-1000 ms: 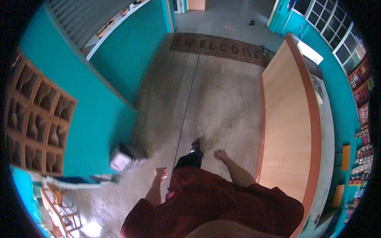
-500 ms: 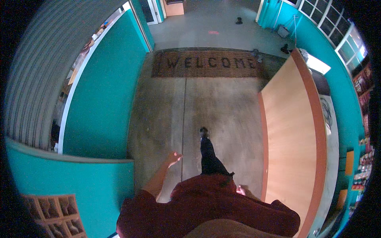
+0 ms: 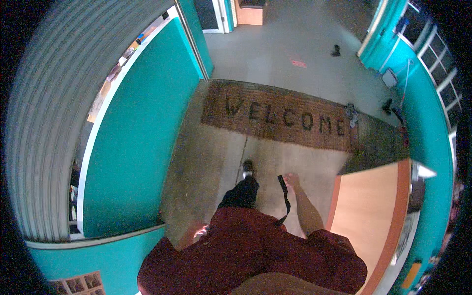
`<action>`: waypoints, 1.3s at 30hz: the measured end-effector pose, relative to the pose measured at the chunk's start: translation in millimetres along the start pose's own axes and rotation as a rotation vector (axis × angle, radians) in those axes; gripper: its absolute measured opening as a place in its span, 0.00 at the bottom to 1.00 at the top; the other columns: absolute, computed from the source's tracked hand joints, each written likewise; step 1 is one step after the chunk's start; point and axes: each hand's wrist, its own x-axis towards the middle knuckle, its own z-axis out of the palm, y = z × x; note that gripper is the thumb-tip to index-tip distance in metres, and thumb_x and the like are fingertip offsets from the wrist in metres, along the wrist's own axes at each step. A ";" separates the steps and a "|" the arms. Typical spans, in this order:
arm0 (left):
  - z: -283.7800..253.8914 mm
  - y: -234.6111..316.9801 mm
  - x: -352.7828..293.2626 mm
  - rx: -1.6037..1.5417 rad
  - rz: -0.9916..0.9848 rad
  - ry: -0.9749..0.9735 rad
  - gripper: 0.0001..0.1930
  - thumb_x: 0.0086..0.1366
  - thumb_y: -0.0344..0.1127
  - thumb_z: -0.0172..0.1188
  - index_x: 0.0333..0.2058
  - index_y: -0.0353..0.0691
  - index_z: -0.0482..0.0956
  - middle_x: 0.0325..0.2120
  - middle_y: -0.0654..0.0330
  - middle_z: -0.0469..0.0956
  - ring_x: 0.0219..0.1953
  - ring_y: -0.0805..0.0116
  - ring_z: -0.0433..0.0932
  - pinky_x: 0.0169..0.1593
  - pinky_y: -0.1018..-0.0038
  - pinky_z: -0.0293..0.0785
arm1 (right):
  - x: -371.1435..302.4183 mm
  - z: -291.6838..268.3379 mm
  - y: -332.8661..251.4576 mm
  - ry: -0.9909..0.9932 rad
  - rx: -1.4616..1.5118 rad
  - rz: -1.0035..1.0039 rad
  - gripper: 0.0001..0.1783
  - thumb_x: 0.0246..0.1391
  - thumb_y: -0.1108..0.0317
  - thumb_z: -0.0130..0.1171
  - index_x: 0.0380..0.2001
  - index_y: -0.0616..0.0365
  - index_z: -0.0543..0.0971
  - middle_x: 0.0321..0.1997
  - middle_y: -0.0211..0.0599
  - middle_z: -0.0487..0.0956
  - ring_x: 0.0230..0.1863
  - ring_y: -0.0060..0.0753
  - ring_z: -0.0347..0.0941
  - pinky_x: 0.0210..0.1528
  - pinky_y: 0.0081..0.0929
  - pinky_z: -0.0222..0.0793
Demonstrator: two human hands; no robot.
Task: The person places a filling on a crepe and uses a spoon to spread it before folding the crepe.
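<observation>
I look down on my dark red shirt (image 3: 255, 255) and one black-trousered leg with a dark shoe (image 3: 247, 168) stepping forward on the concrete floor. My right hand (image 3: 292, 180) swings out in front, empty, its fingers loosely apart. A thin black strap (image 3: 284, 199) dangles just left of that forearm, not held. My left hand (image 3: 199, 230) hangs low beside my hip. It is mostly hidden by the shirt and blurred, and nothing shows in it.
A brown lettered doormat (image 3: 280, 118) lies across the floor ahead. A teal wall (image 3: 137, 132) and grey corrugated shutter (image 3: 49, 113) stand at left. A wooden counter (image 3: 368, 206) with an orange rim is at right. Shoes (image 3: 336, 50) lie beyond the mat.
I have walked forward, so the doormat is nearer and the counter has slid back to my right. My right hand swung forward while my left hand dropped back to my hip.
</observation>
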 end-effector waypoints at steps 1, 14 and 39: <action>0.1 17.8 24.4 -0.034 0.006 0.004 0.21 0.60 0.55 0.68 0.28 0.41 0.81 0.22 0.57 0.80 0.26 0.64 0.77 0.32 0.65 0.72 | 45.0 1.7 -44.6 -0.056 0.178 0.079 0.09 0.61 0.60 0.59 0.38 0.51 0.83 0.30 0.32 0.83 0.30 0.29 0.80 0.28 0.29 0.73; -142.8 484.5 310.5 0.038 0.283 0.291 0.20 0.58 0.54 0.70 0.26 0.42 0.81 0.21 0.56 0.80 0.23 0.65 0.76 0.28 0.64 0.70 | 198.8 -32.7 -250.2 -0.146 -0.455 0.359 0.06 0.59 0.69 0.57 0.30 0.56 0.81 0.23 0.33 0.76 0.18 0.33 0.66 0.19 0.36 0.58; -495.6 1159.4 565.4 -0.303 0.330 0.476 0.03 0.60 0.30 0.61 0.28 0.38 0.80 0.17 0.61 0.77 0.19 0.69 0.77 0.24 0.69 0.75 | 1235.0 58.5 -746.0 -0.161 -0.690 -0.285 0.11 0.57 0.60 0.59 0.30 0.56 0.83 0.28 0.38 0.82 0.31 0.35 0.78 0.34 0.38 0.72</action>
